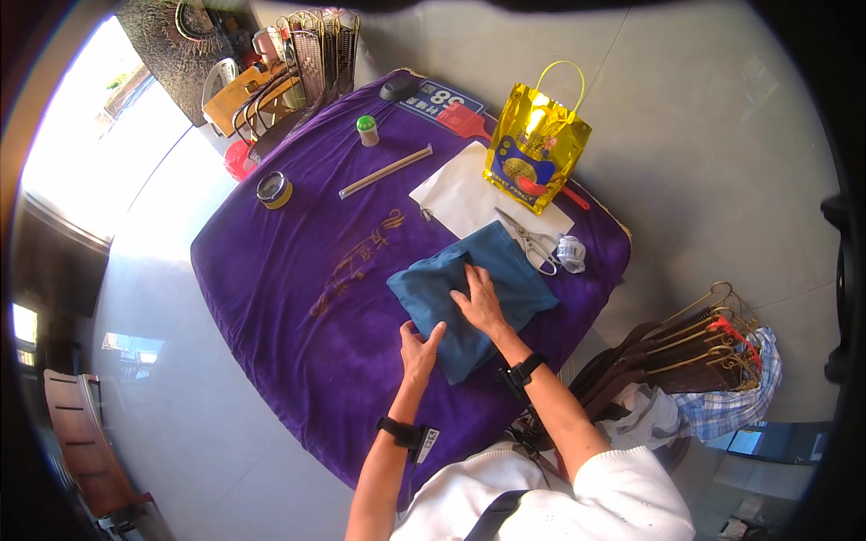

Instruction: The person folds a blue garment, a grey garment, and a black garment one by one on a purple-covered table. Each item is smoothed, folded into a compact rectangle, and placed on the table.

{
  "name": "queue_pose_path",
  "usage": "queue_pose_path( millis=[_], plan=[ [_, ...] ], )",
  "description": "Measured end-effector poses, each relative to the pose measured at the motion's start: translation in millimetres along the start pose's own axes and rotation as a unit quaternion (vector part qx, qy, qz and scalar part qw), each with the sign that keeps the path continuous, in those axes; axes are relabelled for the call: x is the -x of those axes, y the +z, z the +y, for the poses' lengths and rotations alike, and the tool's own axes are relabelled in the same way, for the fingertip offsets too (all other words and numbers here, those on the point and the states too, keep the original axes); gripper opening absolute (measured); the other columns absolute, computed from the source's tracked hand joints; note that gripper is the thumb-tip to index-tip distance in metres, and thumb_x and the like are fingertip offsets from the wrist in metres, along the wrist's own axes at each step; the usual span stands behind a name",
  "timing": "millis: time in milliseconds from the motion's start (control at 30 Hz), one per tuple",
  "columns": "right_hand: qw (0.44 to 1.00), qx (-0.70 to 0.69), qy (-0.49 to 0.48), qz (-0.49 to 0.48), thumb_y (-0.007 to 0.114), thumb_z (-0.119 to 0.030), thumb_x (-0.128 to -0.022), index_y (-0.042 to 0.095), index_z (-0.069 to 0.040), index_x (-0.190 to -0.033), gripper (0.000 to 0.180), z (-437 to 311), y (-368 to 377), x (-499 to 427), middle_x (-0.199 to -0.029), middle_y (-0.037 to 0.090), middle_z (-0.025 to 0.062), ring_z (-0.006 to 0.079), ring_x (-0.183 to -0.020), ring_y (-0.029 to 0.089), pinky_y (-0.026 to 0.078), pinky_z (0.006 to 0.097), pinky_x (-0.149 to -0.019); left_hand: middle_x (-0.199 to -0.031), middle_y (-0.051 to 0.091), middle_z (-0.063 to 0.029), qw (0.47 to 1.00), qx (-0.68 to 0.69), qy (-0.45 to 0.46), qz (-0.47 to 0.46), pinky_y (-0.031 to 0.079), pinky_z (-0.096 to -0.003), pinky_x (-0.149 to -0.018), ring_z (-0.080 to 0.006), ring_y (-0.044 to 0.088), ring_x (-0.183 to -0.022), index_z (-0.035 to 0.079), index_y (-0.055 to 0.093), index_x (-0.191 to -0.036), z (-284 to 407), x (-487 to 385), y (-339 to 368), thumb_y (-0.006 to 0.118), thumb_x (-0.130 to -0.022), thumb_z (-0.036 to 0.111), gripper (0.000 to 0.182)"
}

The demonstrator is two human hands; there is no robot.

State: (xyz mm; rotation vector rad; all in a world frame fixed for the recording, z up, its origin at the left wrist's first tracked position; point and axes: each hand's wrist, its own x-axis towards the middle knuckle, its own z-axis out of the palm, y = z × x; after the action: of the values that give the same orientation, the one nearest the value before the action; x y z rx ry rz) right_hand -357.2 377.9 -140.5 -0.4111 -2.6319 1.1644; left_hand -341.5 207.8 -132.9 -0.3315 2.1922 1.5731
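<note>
A folded blue cloth [511, 274] lies in soft creases on the purple tablecloth [291, 264], close in front of me. My right hand [482, 301] rests on top of it, fingers spread and fingertips near a raised fold. At the cloth's left edge is my left hand [421, 351], thumb and fingers apart; whether it touches the fabric is hard to tell. Scissors [531, 240] with pale handles lie just beyond the cloth, partly over a white sheet [457, 189]. Beside their handles sits a crumpled whitish bundle [572, 254].
A shiny gold bag [534, 152] stands at the far right, over a red fly swatter [463, 120]. Wrapped chopsticks [385, 172], a green-capped jar [367, 131] and a round tin [274, 191] occupy the far left. Folded chairs [690, 351] holding clothes stand by the table's right side.
</note>
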Motion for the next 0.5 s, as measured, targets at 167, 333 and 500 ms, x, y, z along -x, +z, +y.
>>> queue_pose_path(
  millis=[167, 333, 500],
  plan=[
    [0.998, 0.002, -0.008, -0.065, 0.064, -0.023, -0.084, 0.040, 0.001, -0.133, 0.059, -13.4, -8.2, -1.1, -0.126, 0.044, 0.0220, 0.0405, -0.114, 0.046, 0.040, 0.0429, -0.096, -0.090, 0.065, -0.0178, 0.999, 0.017, 0.044, 0.020, 0.049, -0.0397, -0.076, -0.0312, 0.064, -0.086, -0.003, 0.055, -0.104, -4.5, -4.7, 2.5, 0.073, -0.073, 0.026, 0.046],
    [0.983, 0.113, -0.131, 0.066, 0.059, -0.025, -0.089, 0.038, -0.001, -0.137, 0.058, -18.2, -5.4, -0.7, -0.137, 0.037, 0.0255, 0.0439, -0.123, 0.039, 0.033, 0.0467, -0.102, -0.093, 0.064, -0.0160, 0.993, 0.107, 0.046, 0.015, 0.048, -0.0376, -0.076, -0.0266, 0.062, -0.086, -0.002, 0.055, -0.105, -19.7, -0.7, 0.2, 0.072, -0.075, 0.025, 0.043],
    [0.987, 0.104, -0.122, -0.006, 0.055, -0.030, -0.092, 0.033, -0.003, -0.141, 0.060, -16.3, 20.4, -6.6, -0.146, 0.026, 0.0267, 0.0455, -0.133, 0.028, 0.028, 0.0472, -0.108, -0.102, 0.062, -0.0161, 0.996, 0.083, 0.008, 0.008, 0.048, -0.0361, -0.079, -0.0258, 0.060, -0.092, -0.001, 0.050, -0.117, -25.8, -3.0, -1.7, 0.071, -0.078, 0.028, 0.053]
  ],
)
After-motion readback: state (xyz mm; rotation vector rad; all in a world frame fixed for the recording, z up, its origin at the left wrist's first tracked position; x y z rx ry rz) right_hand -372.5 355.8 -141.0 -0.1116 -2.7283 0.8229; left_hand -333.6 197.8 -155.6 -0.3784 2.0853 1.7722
